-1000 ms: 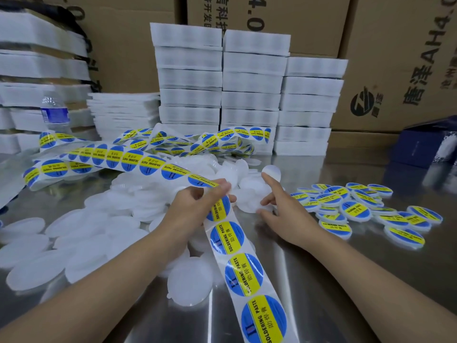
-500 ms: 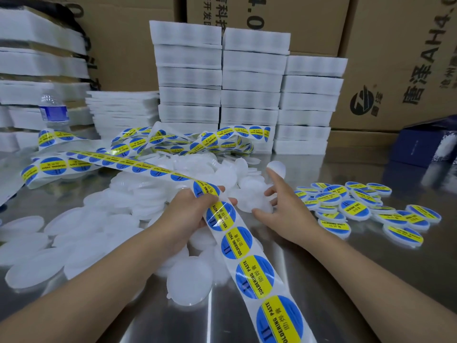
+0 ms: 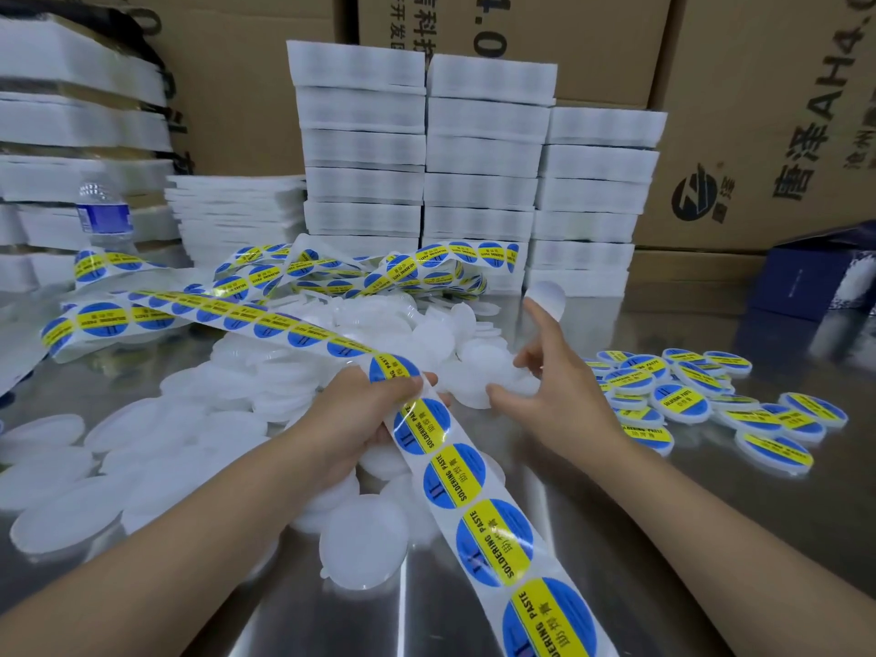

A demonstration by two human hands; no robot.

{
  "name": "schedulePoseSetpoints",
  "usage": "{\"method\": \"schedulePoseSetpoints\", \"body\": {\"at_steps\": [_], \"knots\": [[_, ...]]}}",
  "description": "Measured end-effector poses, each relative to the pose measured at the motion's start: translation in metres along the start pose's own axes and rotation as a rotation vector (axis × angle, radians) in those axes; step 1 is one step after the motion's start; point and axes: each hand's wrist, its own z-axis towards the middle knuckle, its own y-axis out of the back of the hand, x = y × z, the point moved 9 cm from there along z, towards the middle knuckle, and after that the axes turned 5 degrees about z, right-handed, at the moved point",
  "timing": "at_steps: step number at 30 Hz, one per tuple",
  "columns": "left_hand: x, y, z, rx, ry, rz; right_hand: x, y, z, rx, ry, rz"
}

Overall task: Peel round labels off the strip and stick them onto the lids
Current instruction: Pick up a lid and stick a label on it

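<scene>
Two hands, left hand (image 3: pixel 359 412) pinching glossy label strip (image 3: pixel 448 476), right hand (image 3: pixel 561 403) gripping round white lid (image 3: pixel 486 376)

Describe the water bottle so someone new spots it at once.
Start at the tall stacks of white foam trays at the back of the shiny metal table. Left of the low pile of thin white sheets stands the clear plastic water bottle. It alone is see-through, with a blue label.
</scene>
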Motion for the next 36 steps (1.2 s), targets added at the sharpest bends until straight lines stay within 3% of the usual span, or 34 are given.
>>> {"method": "schedulePoseSetpoints", "body": {"at_steps": [5,7,11,14,17,25,30,36], "knots": [[0.003,0.000,0.002,0.000,0.048,-0.006,0.012,0.014,0.002,-0.146,0.039,0.174],[0.006,0.001,0.002,-0.012,0.057,0.029,0.009,0.006,0.001,-0.057,0.003,0.155],[0.004,0.002,0.002,-0.038,0.050,0.032,-0.009,-0.021,-0.007,0.191,-0.098,-0.102],[0.001,0.002,0.003,-0.050,0.049,-0.002,-0.018,-0.026,-0.008,0.260,-0.158,-0.178],[0.003,0.007,0.004,-0.073,0.104,-0.192,-0.016,-0.027,-0.010,0.296,-0.157,-0.201],[0.009,0.012,0.005,-0.169,0.125,-0.472,-0.003,-0.025,-0.012,0.282,-0.131,-0.154],[0.002,0.015,0.005,-0.140,0.031,-0.593,0.005,-0.021,-0.010,0.235,-0.102,-0.117],[-0.002,-0.001,0.002,0.029,0.067,-0.404,0.028,-0.005,-0.007,0.029,-0.040,0.152]]}}
